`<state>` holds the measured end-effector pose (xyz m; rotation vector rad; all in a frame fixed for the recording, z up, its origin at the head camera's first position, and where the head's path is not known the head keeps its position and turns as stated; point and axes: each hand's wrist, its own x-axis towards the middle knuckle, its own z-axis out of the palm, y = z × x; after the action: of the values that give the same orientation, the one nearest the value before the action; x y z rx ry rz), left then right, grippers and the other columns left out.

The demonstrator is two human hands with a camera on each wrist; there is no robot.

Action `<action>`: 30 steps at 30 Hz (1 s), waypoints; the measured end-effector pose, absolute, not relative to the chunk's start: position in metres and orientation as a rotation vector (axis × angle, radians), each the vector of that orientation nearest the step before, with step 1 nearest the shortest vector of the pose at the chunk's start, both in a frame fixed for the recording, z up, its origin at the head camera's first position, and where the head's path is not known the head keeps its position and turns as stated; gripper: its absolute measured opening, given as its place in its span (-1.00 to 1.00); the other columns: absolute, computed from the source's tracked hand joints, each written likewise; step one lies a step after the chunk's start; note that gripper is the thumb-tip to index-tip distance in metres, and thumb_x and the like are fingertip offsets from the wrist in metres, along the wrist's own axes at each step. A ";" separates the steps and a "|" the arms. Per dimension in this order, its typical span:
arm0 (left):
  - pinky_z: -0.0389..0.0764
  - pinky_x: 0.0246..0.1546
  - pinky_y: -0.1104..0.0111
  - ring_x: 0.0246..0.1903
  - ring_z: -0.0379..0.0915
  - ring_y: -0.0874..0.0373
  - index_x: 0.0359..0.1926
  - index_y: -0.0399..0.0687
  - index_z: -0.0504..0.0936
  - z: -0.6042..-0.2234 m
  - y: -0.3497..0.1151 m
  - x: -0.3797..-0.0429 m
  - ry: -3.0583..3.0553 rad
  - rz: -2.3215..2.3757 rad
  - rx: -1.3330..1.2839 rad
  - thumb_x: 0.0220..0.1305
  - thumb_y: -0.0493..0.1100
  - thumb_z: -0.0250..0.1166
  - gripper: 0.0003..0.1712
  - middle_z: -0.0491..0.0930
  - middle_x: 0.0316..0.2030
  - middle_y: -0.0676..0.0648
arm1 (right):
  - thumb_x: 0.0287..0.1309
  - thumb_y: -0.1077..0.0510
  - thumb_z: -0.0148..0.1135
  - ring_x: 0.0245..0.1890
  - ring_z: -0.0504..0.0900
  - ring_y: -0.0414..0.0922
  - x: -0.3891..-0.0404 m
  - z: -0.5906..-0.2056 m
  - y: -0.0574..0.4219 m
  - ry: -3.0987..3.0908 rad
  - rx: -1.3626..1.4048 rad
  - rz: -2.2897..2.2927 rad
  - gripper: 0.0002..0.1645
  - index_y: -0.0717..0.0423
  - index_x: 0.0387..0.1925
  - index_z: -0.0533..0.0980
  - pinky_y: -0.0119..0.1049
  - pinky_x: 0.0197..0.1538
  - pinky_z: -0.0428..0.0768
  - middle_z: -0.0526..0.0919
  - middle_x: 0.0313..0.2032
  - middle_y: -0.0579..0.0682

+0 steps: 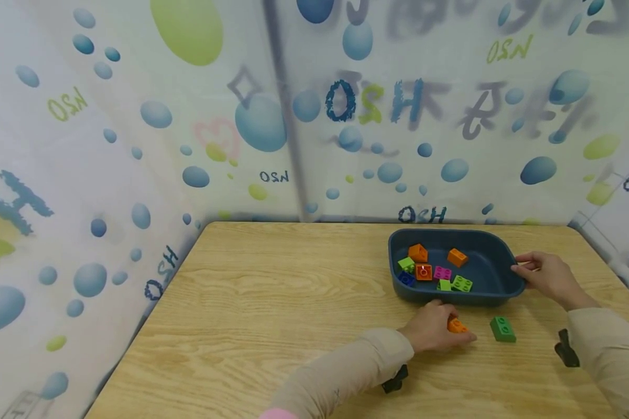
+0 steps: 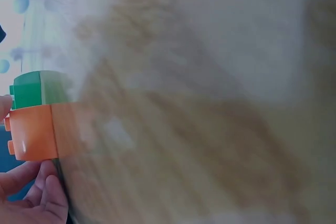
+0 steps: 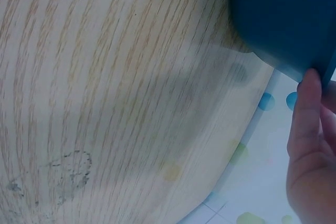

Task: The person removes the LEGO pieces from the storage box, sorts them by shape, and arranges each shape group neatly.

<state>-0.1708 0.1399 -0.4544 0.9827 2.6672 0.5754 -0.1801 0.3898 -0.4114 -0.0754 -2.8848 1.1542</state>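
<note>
My left hand [image 1: 435,327] is at an orange toy brick [image 1: 456,325] on the table, with thumb and fingers on opposite sides of it. In the left wrist view, fingertips lie right at one side of the orange brick [image 2: 32,132], with the thumb tip by its other side. Just right of that hand, a green brick [image 1: 502,329] sits on the table. My right hand [image 1: 551,278] pinches the right rim of a dark blue plastic bin [image 1: 495,297]. The right wrist view shows fingers [image 3: 308,114] at the bin's edge.
Inside the bin lie several bricks: orange ones [image 1: 457,257], lime green ones [image 1: 462,283], a pink one [image 1: 442,272] and a dark blue one [image 1: 406,279]. The wooden table [image 1: 272,302] meets a patterned curtain [image 1: 314,174] behind and at both sides.
</note>
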 end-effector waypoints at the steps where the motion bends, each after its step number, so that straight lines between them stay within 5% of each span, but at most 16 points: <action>1: 0.27 -0.47 0.66 -0.43 0.23 0.41 -0.12 0.13 0.54 -0.455 0.140 -0.171 2.669 0.575 0.981 0.00 0.33 0.16 -0.47 0.39 -0.35 0.19 | 0.20 0.06 0.02 -0.59 0.56 -0.19 -0.180 -0.411 0.390 -2.884 -0.077 1.157 -0.39 0.62 -0.05 0.26 -0.26 -0.46 0.56 0.54 -0.38 0.30; 18: 0.24 -0.28 0.72 -0.27 0.25 0.43 0.11 0.16 0.38 -0.456 0.125 -0.179 2.557 0.551 1.301 0.09 0.21 0.16 -0.44 0.34 -0.12 0.17 | 0.21 0.08 0.01 -0.59 0.56 -0.20 -0.180 -0.411 0.391 -2.878 -0.062 1.175 -0.42 0.62 -0.06 0.27 -0.25 -0.46 0.56 0.54 -0.38 0.29; 30: 0.16 -0.22 0.77 -0.23 0.23 0.49 0.07 0.19 0.45 -0.457 0.124 -0.185 2.438 0.529 1.442 0.13 0.10 0.18 -0.54 0.41 -0.11 0.26 | 0.20 0.07 0.03 -0.60 0.56 -0.20 -0.179 -0.409 0.390 -2.888 -0.061 1.159 -0.40 0.63 -0.06 0.26 -0.25 -0.46 0.56 0.54 -0.39 0.28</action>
<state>-0.1854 0.1242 -0.4568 1.4415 2.4383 0.5290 -0.1792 0.3897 -0.4091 -0.0606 -2.8885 1.1590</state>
